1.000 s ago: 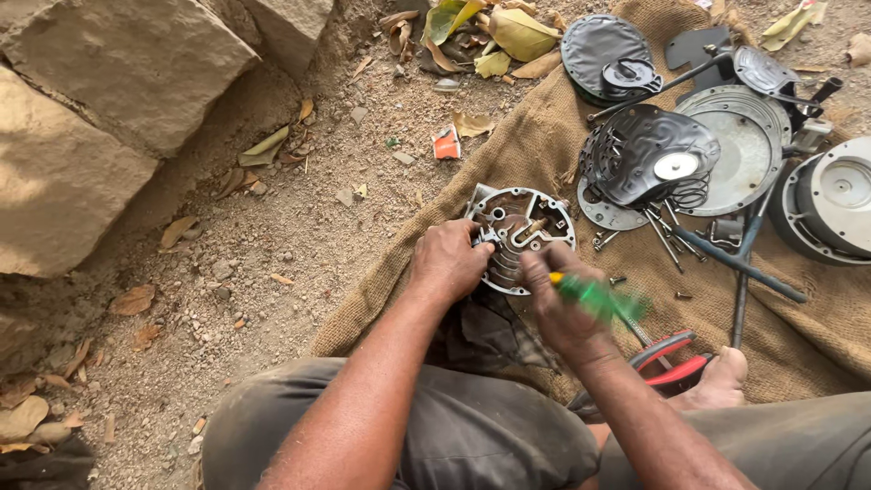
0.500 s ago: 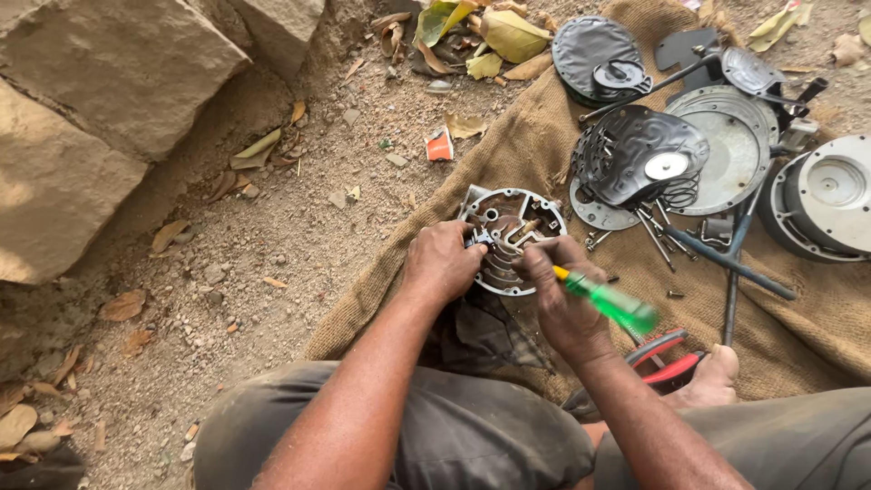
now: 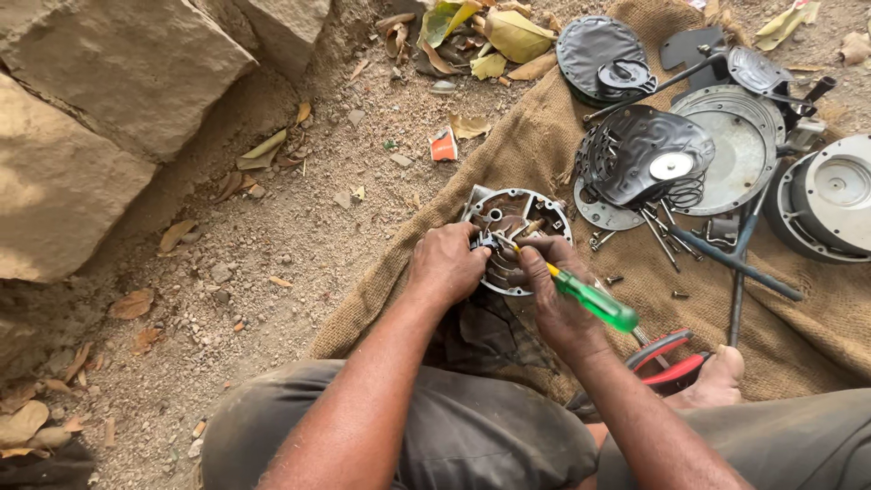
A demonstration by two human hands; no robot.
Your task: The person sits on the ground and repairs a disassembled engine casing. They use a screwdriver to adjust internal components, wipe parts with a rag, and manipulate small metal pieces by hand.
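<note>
Head view: both forearms reach up from the bottom of the frame to its centre. The left hand (image 3: 446,265) curls closed over the near left edge of a round metal plate (image 3: 517,238) lying on the burlap sack (image 3: 535,136). The right hand (image 3: 555,292) grips a green-handled screwdriver (image 3: 581,295), its tip touching the plate just beside the left fingers. Red-handled pliers (image 3: 667,358) lie lower right.

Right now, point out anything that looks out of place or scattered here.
Loose screws and bolts lie scattered on the burlap sack, unsorted beside the dismantled metal covers. A small orange scrap sits in the dirt.
</note>
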